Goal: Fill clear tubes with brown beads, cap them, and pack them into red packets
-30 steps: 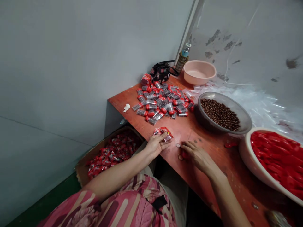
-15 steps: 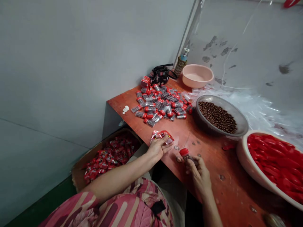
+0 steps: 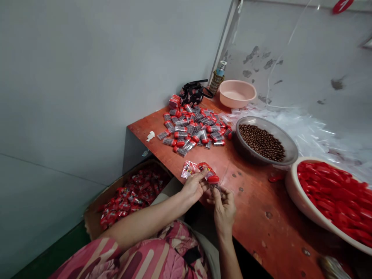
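Note:
Near the table's front edge, my left hand [image 3: 194, 187] pinches a shiny red printed packet [image 3: 207, 170] between thumb and fingers. A second red-and-white packet [image 3: 188, 169] lies just beyond that hand at the edge. My right hand [image 3: 224, 208] grips a small clear bottle [image 3: 214, 183] with a red cap, upright and filled with dark brown balls. The cap is right beside my left fingertips and the packet; I cannot tell whether they touch. Farther back on the table is a pile of similar red-capped bottles [image 3: 190, 130].
A grey bowl [image 3: 291, 149] holds brown balls, and a pale basin [image 3: 291, 184] holds red caps. Clear plastic pieces [image 3: 308, 133] are heaped behind them. At the back are a pink basin [image 3: 237, 101] and a black bag [image 3: 192, 93]. A cardboard box [image 3: 90, 223] of red packets sits below, left.
My right hand has moved left with the red-capped bottle, bringing it up beside the packet in my left hand. The view has turned slightly to the right.

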`<state>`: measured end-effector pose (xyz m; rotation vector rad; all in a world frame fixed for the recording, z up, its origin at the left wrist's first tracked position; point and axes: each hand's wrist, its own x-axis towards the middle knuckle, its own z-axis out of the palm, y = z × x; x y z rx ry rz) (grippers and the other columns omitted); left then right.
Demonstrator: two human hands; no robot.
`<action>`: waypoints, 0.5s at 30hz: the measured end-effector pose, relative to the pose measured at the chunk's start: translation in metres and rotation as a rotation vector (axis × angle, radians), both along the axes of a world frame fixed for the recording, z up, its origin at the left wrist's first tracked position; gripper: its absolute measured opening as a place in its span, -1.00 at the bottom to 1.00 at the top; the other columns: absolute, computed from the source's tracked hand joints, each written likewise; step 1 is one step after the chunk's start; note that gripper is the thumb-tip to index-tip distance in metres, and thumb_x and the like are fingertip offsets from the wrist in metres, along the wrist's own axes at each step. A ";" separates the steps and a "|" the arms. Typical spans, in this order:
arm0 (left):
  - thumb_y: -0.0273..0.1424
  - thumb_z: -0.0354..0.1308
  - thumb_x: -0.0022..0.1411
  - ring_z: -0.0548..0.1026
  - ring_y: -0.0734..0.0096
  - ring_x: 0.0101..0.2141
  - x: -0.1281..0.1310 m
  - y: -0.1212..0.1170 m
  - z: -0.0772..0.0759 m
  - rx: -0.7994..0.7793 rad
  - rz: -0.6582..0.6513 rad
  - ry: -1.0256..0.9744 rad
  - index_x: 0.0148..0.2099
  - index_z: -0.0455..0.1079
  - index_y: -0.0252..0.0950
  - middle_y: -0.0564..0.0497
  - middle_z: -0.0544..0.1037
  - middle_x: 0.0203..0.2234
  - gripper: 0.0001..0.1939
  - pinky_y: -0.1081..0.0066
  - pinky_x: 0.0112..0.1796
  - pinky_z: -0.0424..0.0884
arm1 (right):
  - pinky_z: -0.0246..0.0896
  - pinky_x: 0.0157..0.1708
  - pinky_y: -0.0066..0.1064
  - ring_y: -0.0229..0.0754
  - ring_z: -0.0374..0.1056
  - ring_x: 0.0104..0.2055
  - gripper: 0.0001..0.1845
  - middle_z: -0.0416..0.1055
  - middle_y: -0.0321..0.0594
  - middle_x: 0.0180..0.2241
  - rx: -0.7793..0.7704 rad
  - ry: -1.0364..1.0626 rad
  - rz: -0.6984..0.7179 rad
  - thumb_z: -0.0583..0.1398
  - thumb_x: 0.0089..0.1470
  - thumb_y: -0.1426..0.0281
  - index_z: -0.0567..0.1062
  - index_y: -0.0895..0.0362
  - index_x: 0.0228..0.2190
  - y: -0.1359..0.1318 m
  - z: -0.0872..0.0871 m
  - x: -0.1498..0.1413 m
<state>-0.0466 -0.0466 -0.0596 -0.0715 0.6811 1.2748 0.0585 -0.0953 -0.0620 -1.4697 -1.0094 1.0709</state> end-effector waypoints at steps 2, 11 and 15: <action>-0.47 0.24 0.00 0.51 0.41 -0.49 -0.001 0.000 0.002 -0.001 -0.009 0.009 -0.39 0.35 -0.42 -0.06 0.53 -0.51 -0.86 0.43 -0.38 0.46 | 0.38 -0.51 -0.39 -0.27 0.37 -0.56 -0.60 0.40 -0.32 -0.46 -0.007 -0.001 0.000 0.19 -0.06 0.16 0.31 0.14 -0.24 0.000 -0.001 -0.001; -0.46 0.26 -0.02 0.50 0.44 -0.52 -0.004 -0.001 0.009 0.084 -0.062 0.117 -0.45 0.39 -0.47 -0.08 0.53 -0.55 -0.85 0.44 -0.38 0.44 | 0.34 -0.55 -0.43 -0.29 0.36 -0.59 -0.60 0.41 -0.32 -0.48 0.005 -0.007 0.002 0.19 -0.06 0.16 0.31 0.15 -0.23 0.002 -0.005 -0.002; -0.43 0.28 -0.05 0.50 0.43 -0.51 -0.005 0.000 0.007 0.112 -0.059 0.142 -0.45 0.39 -0.47 -0.09 0.53 -0.54 -0.82 0.44 -0.39 0.44 | 0.36 -0.53 -0.41 -0.29 0.35 -0.57 -0.59 0.39 -0.33 -0.48 0.005 0.023 0.014 0.20 -0.07 0.16 0.32 0.14 -0.23 0.002 -0.005 -0.003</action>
